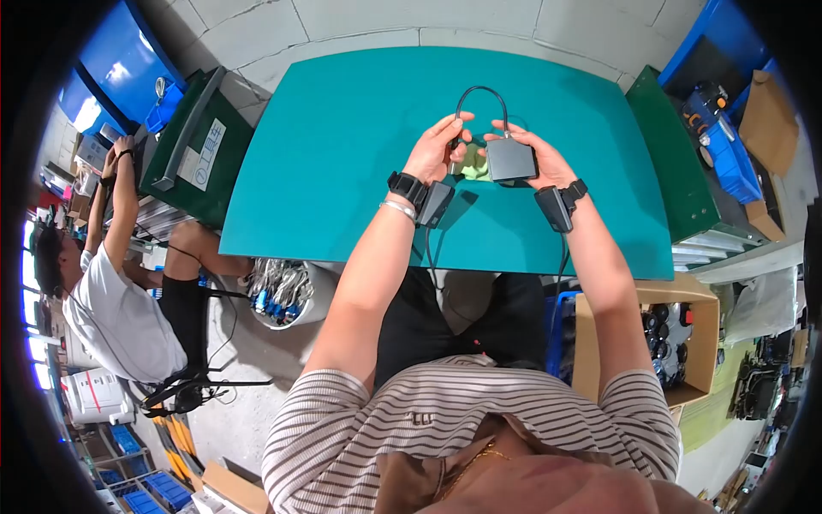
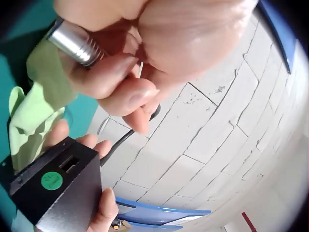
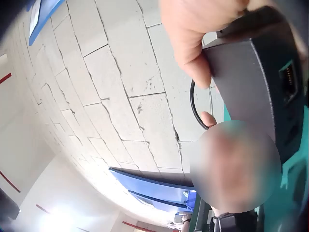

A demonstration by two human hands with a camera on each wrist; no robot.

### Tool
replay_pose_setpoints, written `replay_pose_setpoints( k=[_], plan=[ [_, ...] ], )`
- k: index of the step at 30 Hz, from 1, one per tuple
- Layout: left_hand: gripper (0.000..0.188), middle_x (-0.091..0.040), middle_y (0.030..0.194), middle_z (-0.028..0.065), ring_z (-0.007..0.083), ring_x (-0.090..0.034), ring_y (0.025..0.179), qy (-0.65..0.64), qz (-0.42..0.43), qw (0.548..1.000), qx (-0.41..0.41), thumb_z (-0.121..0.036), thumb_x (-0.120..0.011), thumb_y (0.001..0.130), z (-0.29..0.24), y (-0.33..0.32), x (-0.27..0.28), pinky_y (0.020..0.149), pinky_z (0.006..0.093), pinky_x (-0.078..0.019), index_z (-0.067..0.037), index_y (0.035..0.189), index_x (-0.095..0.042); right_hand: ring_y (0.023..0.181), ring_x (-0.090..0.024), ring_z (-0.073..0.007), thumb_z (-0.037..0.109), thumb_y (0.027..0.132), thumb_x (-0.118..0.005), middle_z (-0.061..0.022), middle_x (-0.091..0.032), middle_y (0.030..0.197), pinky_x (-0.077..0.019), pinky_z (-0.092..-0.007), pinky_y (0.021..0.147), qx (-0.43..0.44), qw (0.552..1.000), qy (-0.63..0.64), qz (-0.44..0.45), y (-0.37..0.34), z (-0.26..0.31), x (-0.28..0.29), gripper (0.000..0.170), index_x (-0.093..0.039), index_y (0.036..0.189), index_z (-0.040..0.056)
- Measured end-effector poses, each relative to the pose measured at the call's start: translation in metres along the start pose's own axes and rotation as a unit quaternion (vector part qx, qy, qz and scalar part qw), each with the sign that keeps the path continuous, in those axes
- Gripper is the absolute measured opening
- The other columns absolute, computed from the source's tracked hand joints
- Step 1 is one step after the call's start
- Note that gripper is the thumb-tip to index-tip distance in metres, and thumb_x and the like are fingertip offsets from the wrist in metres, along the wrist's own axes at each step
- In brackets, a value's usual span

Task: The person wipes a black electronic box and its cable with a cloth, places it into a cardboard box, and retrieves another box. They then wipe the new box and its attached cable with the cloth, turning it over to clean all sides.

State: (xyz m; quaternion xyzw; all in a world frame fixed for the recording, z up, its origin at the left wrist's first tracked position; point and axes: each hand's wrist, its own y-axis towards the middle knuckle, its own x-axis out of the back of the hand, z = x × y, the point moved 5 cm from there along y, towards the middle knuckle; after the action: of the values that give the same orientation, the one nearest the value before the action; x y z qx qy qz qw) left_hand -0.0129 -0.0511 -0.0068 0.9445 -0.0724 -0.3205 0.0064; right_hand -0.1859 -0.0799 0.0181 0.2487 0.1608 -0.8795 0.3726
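My right hand (image 1: 550, 163) grips a dark grey metal box (image 1: 512, 160) by its side. In the left wrist view a rectangular port and a round green sticker (image 2: 52, 181) show on the box's end face. A black cable (image 1: 485, 88) leaves the box's far edge and arches over to my left hand (image 1: 432, 156). There, curled fingers hold the cable's end, a silver cylindrical connector (image 2: 75, 42) with ridged rings. Beneath and between the hands a light green cloth (image 2: 36, 108) lies crumpled on the green table (image 1: 342, 146).
A white bucket of cables (image 1: 295, 300) stands below the table's front left. At the front right is a cardboard box (image 1: 591, 343) of dark round parts. Green cabinets (image 1: 201, 141) flank the table, and a block wall (image 1: 368, 26) rises behind. Another person (image 1: 128, 325) sits at left.
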Motion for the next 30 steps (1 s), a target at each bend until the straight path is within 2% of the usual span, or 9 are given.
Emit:
replay_pose_setpoints(
  k=[3,4,9,14,21,24,26,29,30],
  plan=[
    [0.035,-0.058,0.083,0.0027,0.0080,-0.052,0.063,0.009,-0.005,1.000,0.001,-0.023,-0.056,0.095,0.004,0.000,-0.007,0.055,0.0214,-0.0434,-0.007,0.125,-0.049,0.107,-0.060,-0.0266,0.024,0.090,-0.055,-0.0158,-0.057,0.123,-0.0521,-0.0365,0.089,0.039,0.999,0.016,0.002,0.012,0.006,0.009,0.046,-0.047,0.131,0.0028],
    [0.039,-0.058,0.092,0.0028,0.0087,-0.055,0.070,0.021,0.019,0.999,0.018,-0.026,-0.057,0.095,0.006,0.001,-0.008,0.060,0.0223,-0.0463,-0.010,0.129,-0.047,0.110,-0.059,-0.0260,0.025,0.091,-0.054,-0.0149,-0.056,0.124,-0.0499,-0.0371,0.093,0.059,0.998,0.020,0.009,0.016,0.006,0.011,0.048,-0.046,0.132,0.0025],
    [0.048,-0.057,0.100,0.0028,0.0087,-0.054,0.080,0.082,0.004,0.996,0.028,-0.029,-0.063,0.091,0.013,0.002,-0.014,0.066,0.0248,-0.0470,-0.014,0.132,-0.042,0.113,-0.057,-0.0263,0.027,0.091,-0.054,-0.0148,-0.055,0.125,-0.0487,-0.0386,0.095,0.092,0.994,0.053,0.028,0.021,0.000,0.020,0.049,-0.044,0.133,0.0024],
    [0.059,-0.055,0.102,0.0035,0.0092,-0.054,0.083,0.235,-0.003,0.972,-0.001,-0.030,-0.069,0.086,0.012,0.004,-0.022,0.067,0.0252,-0.0477,-0.014,0.134,-0.039,0.115,-0.055,-0.0260,0.028,0.092,-0.052,-0.0137,-0.052,0.128,-0.0471,-0.0388,0.097,0.125,0.990,0.066,0.028,0.015,0.003,0.019,0.051,-0.042,0.135,0.0024],
    [0.061,-0.056,0.100,0.0047,0.0113,-0.056,0.081,0.268,0.000,0.963,0.033,-0.028,-0.070,0.086,0.015,0.000,-0.027,0.066,0.0240,-0.0486,-0.013,0.134,-0.037,0.115,-0.054,-0.0233,0.030,0.093,-0.053,-0.0122,-0.052,0.129,-0.0459,-0.0374,0.098,0.138,0.990,0.040,0.008,0.014,0.004,0.019,0.052,-0.041,0.135,0.0031],
    [0.064,-0.057,0.097,0.0077,0.0121,-0.057,0.077,0.237,0.002,0.971,0.034,-0.024,-0.072,0.084,0.016,0.002,-0.023,0.063,0.0252,-0.0506,-0.009,0.133,-0.034,0.122,-0.049,-0.0284,0.042,0.096,-0.043,-0.0167,-0.048,0.134,-0.0419,-0.0410,0.102,0.127,0.992,-0.014,-0.017,0.013,0.003,0.017,0.059,-0.037,0.138,0.0013],
    [0.062,-0.057,0.095,0.0074,0.0119,-0.057,0.077,0.216,-0.011,0.976,0.032,-0.023,-0.072,0.084,0.017,0.003,-0.019,0.061,0.0245,-0.0508,-0.009,0.133,-0.035,0.124,-0.048,-0.0295,0.052,0.096,-0.034,-0.0161,-0.047,0.135,-0.0391,-0.0431,0.103,0.099,0.986,0.120,0.063,0.009,0.002,0.008,0.066,-0.036,0.140,0.0025],
    [0.061,-0.057,0.092,0.0053,0.0108,-0.057,0.076,0.184,-0.023,0.982,0.025,-0.025,-0.071,0.085,0.016,0.003,-0.017,0.062,0.0247,-0.0501,-0.010,0.133,-0.036,0.125,-0.046,-0.0302,0.059,0.095,-0.027,-0.0159,-0.046,0.136,-0.0355,-0.0446,0.106,0.086,0.985,0.142,0.047,0.011,-0.001,0.008,0.072,-0.034,0.141,0.0041],
    [0.061,-0.057,0.092,0.0053,0.0108,-0.057,0.076,0.188,-0.020,0.982,0.026,-0.025,-0.071,0.085,0.016,0.003,-0.016,0.062,0.0247,-0.0501,-0.010,0.133,-0.036,0.125,-0.045,-0.0247,0.063,0.094,-0.030,-0.0126,-0.046,0.136,-0.0347,-0.0425,0.107,0.080,0.985,0.142,0.058,0.010,-0.003,0.008,0.074,-0.035,0.141,0.0059]
  ],
)
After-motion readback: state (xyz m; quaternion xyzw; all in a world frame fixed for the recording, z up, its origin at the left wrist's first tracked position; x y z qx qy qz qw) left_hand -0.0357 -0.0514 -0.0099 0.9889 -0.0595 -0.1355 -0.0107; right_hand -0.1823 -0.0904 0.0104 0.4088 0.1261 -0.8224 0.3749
